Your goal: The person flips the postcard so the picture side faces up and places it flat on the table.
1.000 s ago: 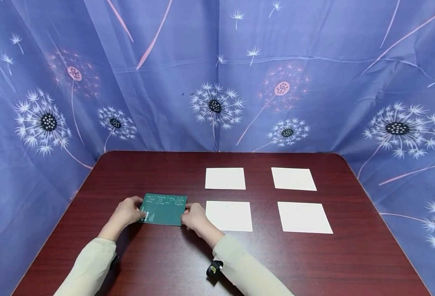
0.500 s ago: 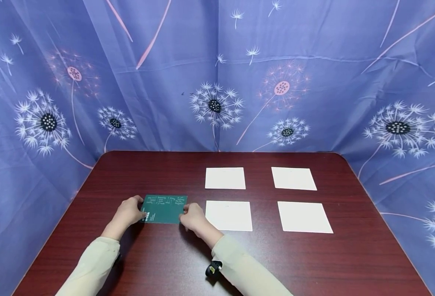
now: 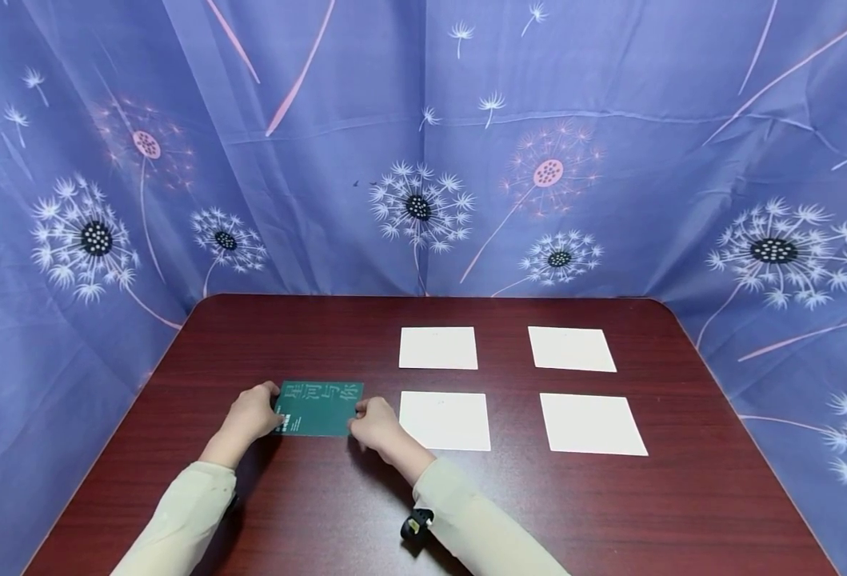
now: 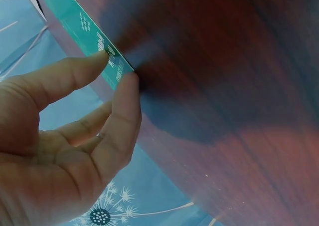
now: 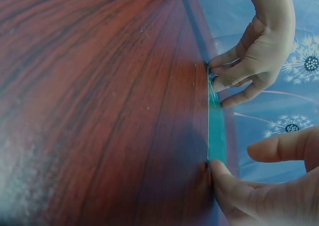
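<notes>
A thin green card (image 3: pixel 322 410) with pale printed characters lies low over the left-middle of the table. At its left end my left hand (image 3: pixel 250 412) holds it; in the left wrist view the thumb (image 4: pixel 92 66) presses on the printed face while a fingertip meets the corner. My right hand (image 3: pixel 380 424) grips the opposite short end. From the right wrist, the right hand's thumb (image 5: pixel 222 173) sits at the near corner of the card (image 5: pixel 216 136), with one finger raised apart from it. The right hand's other fingertips are partly hidden.
Several white cards lie flat in two rows on the dark red wooden table (image 3: pixel 524 512), the nearest white card (image 3: pixel 446 422) just right of my right hand. A blue dandelion-print curtain (image 3: pixel 308 200) hangs behind the table and along both sides.
The green card has turned slightly straighter and settled a little nearer to me. My right hand has shifted slightly left along its edge; in the last half second almost nothing moves.
</notes>
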Tool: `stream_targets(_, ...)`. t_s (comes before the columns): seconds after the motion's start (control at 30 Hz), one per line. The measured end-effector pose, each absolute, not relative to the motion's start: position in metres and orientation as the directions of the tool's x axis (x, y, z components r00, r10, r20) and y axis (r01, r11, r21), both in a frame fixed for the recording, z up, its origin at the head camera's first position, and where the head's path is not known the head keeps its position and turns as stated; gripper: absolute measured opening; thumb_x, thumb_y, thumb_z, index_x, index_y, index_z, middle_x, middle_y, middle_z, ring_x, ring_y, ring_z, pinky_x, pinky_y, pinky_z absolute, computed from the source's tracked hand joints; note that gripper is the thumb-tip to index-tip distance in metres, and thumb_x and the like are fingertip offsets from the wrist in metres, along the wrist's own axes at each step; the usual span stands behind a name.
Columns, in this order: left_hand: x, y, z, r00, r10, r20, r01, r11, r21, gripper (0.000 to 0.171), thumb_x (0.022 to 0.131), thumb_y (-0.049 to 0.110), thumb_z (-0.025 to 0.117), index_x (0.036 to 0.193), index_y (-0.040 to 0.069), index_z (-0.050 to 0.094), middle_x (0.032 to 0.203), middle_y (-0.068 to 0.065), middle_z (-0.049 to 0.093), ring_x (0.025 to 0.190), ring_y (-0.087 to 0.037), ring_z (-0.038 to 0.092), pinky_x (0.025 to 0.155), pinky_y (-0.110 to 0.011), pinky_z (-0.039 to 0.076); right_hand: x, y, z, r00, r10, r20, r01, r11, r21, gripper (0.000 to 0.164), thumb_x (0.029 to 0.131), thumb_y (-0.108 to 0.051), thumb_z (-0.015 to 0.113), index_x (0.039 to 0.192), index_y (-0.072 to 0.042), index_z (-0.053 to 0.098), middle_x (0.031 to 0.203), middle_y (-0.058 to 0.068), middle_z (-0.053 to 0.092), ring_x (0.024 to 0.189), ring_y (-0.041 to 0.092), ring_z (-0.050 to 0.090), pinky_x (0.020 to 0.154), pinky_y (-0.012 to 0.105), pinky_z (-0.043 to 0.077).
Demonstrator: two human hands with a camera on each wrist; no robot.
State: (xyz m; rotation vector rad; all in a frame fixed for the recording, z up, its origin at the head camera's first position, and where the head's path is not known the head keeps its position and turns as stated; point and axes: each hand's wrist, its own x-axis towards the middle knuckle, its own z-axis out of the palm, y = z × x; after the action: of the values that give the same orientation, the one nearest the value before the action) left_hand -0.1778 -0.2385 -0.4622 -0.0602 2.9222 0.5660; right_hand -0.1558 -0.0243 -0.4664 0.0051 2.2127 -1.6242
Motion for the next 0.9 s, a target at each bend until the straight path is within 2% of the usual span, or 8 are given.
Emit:
stream_targets(0.07, -0.178, -0.238, -0.463, -0.988, -0.007, -0.156, -0.063, 0.932, 0.358, 0.046, 0.077, 0.004, 0.073, 0.115, -0.015, 0.055, 0.105, -0.032, 0.062, 0.090, -0.039, 0.060, 0.081, -0.053, 0.048, -0.157, -0.022, -0.467, -0.920, -0.240, -0.309, 0.234, 0.296, -0.926, 0.046, 0.086, 0.006, 0.052, 0.130, 0.016, 0.047, 0.079, 0.001, 0.047, 0.039, 0.006, 0.035, 0.047, 0.020, 0.038)
stream_targets(0.17, -0.175, -0.235, -0.463, -0.991, -0.001, -0.133, -0.047, 0.937, 0.346, 0.046, 0.077, 0.004, 0.072, 0.115, -0.016, 0.055, 0.104, -0.032, 0.061, 0.091, -0.039, 0.059, 0.081, -0.053, 0.048, -0.159, -0.018, -0.467, -0.921, -0.270, -0.279, 0.204, 0.274, -0.940, 0.047, 0.083, 0.008, 0.049, 0.130, 0.015, 0.048, 0.073, -0.001, 0.044, 0.042, 0.007, 0.037, 0.046, 0.020, 0.036)
stream_targets(0.3, -0.171, -0.231, -0.461, -0.995, 0.006, -0.103, -0.029, 0.942, 0.334, 0.046, 0.079, 0.005, 0.070, 0.115, -0.018, 0.053, 0.103, -0.035, 0.059, 0.094, -0.044, 0.058, 0.081, -0.055, 0.048, -0.163, -0.011, -0.466, -0.923, -0.311, -0.228, 0.142, 0.275, -0.951, 0.044, 0.080, 0.008, 0.048, 0.123, 0.012, 0.055, 0.079, 0.003, 0.053, 0.061, 0.011, 0.050, 0.058, 0.022, 0.043)
stream_targets(0.4, -0.168, -0.226, -0.457, -0.996, 0.000, -0.084, -0.028, 0.942, 0.335, 0.045, 0.083, 0.007, 0.068, 0.116, -0.019, 0.052, 0.102, -0.035, 0.056, 0.096, -0.047, 0.057, 0.081, -0.055, 0.048, -0.166, -0.005, -0.463, -0.918, -0.342, -0.200, 0.107, 0.273, -0.956, 0.037, 0.084, 0.005, 0.051, 0.119, 0.011, 0.057, 0.094, 0.011, 0.062, 0.080, 0.018, 0.059, 0.070, 0.026, 0.049)
stream_targets(0.47, -0.166, -0.222, -0.454, -0.998, -0.004, -0.060, -0.024, 0.939, 0.344, 0.045, 0.085, 0.008, 0.067, 0.117, -0.019, 0.052, 0.102, -0.035, 0.056, 0.095, -0.048, 0.057, 0.080, -0.056, 0.048, -0.167, 0.000, -0.461, -0.917, -0.358, -0.175, 0.073, 0.282, -0.957, 0.032, 0.087, 0.003, 0.053, 0.118, 0.010, 0.059, 0.099, 0.016, 0.064, 0.085, 0.023, 0.062, 0.074, 0.030, 0.052)
stream_targets(0.63, -0.161, -0.208, -0.444, -1.000, -0.010, 0.011, -0.005, 0.925, 0.381, 0.043, 0.086, 0.010, 0.066, 0.118, -0.017, 0.053, 0.105, -0.035, 0.056, 0.094, -0.050, 0.057, 0.080, -0.057, 0.048, -0.167, 0.014, -0.455, -0.925, -0.373, -0.070, -0.062, 0.331, -0.942, 0.024, 0.093, -0.003, 0.055, 0.113, 0.008, 0.063, 0.102, 0.020, 0.067, 0.086, 0.021, 0.063, 0.074, 0.029, 0.053)
stream_targets(0.9, -0.156, -0.176, -0.433, -0.988, 0.002, 0.157, 0.077, 0.877, 0.474, 0.037, 0.087, 0.010, 0.066, 0.114, -0.014, 0.059, 0.104, -0.030, 0.059, 0.097, -0.047, 0.058, 0.079, -0.056, 0.049, -0.168, 0.038, -0.448, -0.931, -0.350, 0.099, -0.221, 0.328, -0.919, 0.022, 0.091, 0.000, 0.056, 0.110, 0.007, 0.065, 0.106, 0.024, 0.067, 0.092, 0.030, 0.066, 0.076, 0.029, 0.054)
